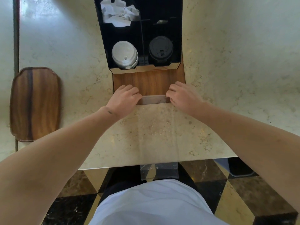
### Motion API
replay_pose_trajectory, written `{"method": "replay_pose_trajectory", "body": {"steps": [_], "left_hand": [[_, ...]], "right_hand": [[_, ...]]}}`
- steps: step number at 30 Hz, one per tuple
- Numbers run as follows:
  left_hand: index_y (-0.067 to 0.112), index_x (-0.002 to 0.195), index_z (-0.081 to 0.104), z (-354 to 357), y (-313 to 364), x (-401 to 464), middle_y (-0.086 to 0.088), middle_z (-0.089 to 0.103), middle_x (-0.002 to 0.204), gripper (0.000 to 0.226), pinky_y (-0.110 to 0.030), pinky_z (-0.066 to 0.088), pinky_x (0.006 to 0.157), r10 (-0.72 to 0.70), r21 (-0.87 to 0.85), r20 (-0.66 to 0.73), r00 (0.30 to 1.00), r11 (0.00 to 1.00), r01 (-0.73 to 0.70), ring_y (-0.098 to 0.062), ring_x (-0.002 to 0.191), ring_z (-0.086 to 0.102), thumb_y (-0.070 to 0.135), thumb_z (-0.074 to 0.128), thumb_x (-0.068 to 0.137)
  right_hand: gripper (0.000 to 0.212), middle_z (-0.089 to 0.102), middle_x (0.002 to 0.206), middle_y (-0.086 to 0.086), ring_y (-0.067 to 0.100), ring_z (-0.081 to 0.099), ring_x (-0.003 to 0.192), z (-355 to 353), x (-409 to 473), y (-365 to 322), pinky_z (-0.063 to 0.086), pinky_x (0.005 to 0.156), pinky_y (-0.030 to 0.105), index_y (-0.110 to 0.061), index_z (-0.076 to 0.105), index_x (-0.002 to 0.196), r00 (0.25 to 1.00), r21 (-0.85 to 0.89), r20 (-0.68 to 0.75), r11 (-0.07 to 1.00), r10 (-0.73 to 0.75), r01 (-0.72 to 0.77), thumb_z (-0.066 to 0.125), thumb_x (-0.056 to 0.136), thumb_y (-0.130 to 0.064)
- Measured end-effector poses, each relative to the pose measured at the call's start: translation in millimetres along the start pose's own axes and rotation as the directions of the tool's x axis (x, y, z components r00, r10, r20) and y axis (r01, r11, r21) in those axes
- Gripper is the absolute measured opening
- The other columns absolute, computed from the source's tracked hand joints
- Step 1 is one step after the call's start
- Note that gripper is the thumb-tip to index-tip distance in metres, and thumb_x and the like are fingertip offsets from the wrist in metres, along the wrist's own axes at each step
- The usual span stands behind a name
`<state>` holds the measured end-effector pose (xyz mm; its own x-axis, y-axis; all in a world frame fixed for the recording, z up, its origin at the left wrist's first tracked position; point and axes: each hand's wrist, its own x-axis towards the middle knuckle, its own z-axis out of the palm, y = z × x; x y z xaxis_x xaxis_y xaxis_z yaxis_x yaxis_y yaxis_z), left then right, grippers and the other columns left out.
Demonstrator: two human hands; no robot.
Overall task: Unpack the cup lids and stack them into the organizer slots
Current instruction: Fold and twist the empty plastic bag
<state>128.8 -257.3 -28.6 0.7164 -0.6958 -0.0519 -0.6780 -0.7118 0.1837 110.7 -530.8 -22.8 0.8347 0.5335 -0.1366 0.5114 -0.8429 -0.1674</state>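
I have both hands on the near end of the black organizer's wooden front, which rises from the marble worktop (154, 132) towards its far edge. My left hand (125, 96) curls its fingers over the left end of a pale strip (155, 99) at the foot of the wood panel (149, 82); my right hand (180, 95) does the same at the right end. Whether the fingers truly pinch that strip or only press against it, I cannot tell.

The lids are already in the organizer (139, 31): a stack of white lids (124, 54) in the near left slot, black lids (160, 49) in the near right slot, each at the front lip. Crumpled white wrapping (118, 13) lies in the far left compartment.

My worry is the unit itself. If I tug or shove the base unevenly, the organizer could skew or tip, and both stacks sit close enough to the front lip to spill onto the worktop. The white stack already leans a little, so I judge it the likelier to topple. A slip of either hand could also knock the wood panel. The wooden tray (34, 104) by the left edge is well apart and safe.
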Motion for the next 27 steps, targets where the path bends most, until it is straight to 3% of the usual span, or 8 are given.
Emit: {"method": "replay_pose_trajectory", "body": {"steps": [4, 7, 12, 16, 20, 24, 27], "left_hand": [[0.006, 0.11, 0.073, 1, -4, -9, -0.009, 0.069, 0.107, 0.02, -0.044, 0.048, 0.073, 0.045, 0.055, -0.019, 0.999, 0.997, -0.044, -0.031, 0.087, 0.058, 0.009, 0.059, 0.096], [0.008, 0.115, 0.071, 1, 1, -17, -0.008, 0.068, 0.114, 0.035, -0.043, 0.047, 0.071, 0.022, 0.029, -0.034, 0.999, 0.999, -0.021, -0.029, 0.086, 0.057, 0.027, 0.044, 0.104], [0.021, 0.097, 0.083, 1, 10, -8, -0.005, 0.072, 0.118, 0.025, -0.042, 0.051, 0.075, -0.302, -0.177, -0.075, 0.951, 0.942, 0.285, -0.03, 0.091, 0.058, 0.031, 0.061, 0.1], [0.017, 0.093, 0.081, 4, 17, 4, -0.004, 0.068, 0.106, 0.012, -0.037, 0.05, 0.075, -0.445, -0.296, -0.007, 0.896, 0.856, 0.423, -0.026, 0.095, 0.057, 0.026, 0.073, 0.091], [0.019, 0.107, 0.068, 10, 18, 12, 0.002, 0.06, 0.096, 0.019, -0.028, 0.04, 0.077, -0.563, -0.44, 0.12, 0.818, 0.708, 0.552, -0.019, 0.096, 0.052, 0.025, 0.074, 0.09], [0.019, 0.107, 0.067, 10, 13, 21, 0.002, 0.058, 0.096, 0.016, -0.029, 0.04, 0.079, -0.509, -0.415, 0.21, 0.835, 0.726, 0.548, -0.019, 0.098, 0.049, 0.021, 0.072, 0.091], [0.019, 0.091, 0.069, 2, 14, 20, 0.003, 0.058, 0.092, 0.006, -0.029, 0.042, 0.076, -0.386, -0.35, 0.187, 0.903, 0.833, 0.428, -0.019, 0.094, 0.05, 0.013, 0.068, 0.091]], "right_hand": [[0.033, 0.062, 0.112, 0.01, 0.028, 0.055, 0.094, 7, -12, 5, 0.051, 0.076, 0.041, -0.006, 0.068, 0.124, 0.999, -0.039, -0.021, 0.999, -0.033, 0.032, 0.062, 0.092, -0.002], [0.036, 0.06, 0.119, 0.008, 0.028, 0.054, 0.096, 8, -20, 3, 0.051, 0.079, 0.044, -0.007, 0.065, 0.129, 0.998, -0.035, -0.055, 0.999, -0.01, 0.008, 0.053, 0.098, -0.02], [0.037, 0.062, 0.108, 0.002, 0.022, 0.054, 0.091, 2, -11, -5, 0.051, 0.076, 0.04, -0.015, 0.076, 0.115, 0.993, 0.114, -0.057, 0.989, 0.105, -0.098, 0.05, 0.103, -0.038], [0.027, 0.064, 0.103, 0.003, 0.023, 0.056, 0.092, 0, -4, -5, 0.051, 0.077, 0.038, -0.013, 0.077, 0.111, 0.988, 0.185, -0.04, 0.973, 0.149, -0.14, 0.062, 0.099, -0.032], [0.012, 0.062, 0.101, 0.002, 0.021, 0.057, 0.094, 2, -1, -4, 0.043, 0.077, 0.028, -0.013, 0.071, 0.098, 0.975, 0.296, -0.021, 0.933, 0.221, -0.205, 0.072, 0.092, -0.023], [0.018, 0.061, 0.1, 0.0, 0.02, 0.055, 0.097, 1, 13, 3, 0.045, 0.08, 0.03, -0.015, 0.066, 0.106, 0.976, 0.338, 0.095, 0.916, 0.196, -0.216, 0.072, 0.09, -0.021], [0.005, 0.058, 0.094, -0.003, 0.017, 0.054, 0.094, -5, 16, 4, 0.047, 0.073, 0.03, -0.017, 0.067, 0.091, 0.987, 0.287, 0.114, 0.947, 0.116, -0.145, 0.071, 0.091, -0.019]]}}
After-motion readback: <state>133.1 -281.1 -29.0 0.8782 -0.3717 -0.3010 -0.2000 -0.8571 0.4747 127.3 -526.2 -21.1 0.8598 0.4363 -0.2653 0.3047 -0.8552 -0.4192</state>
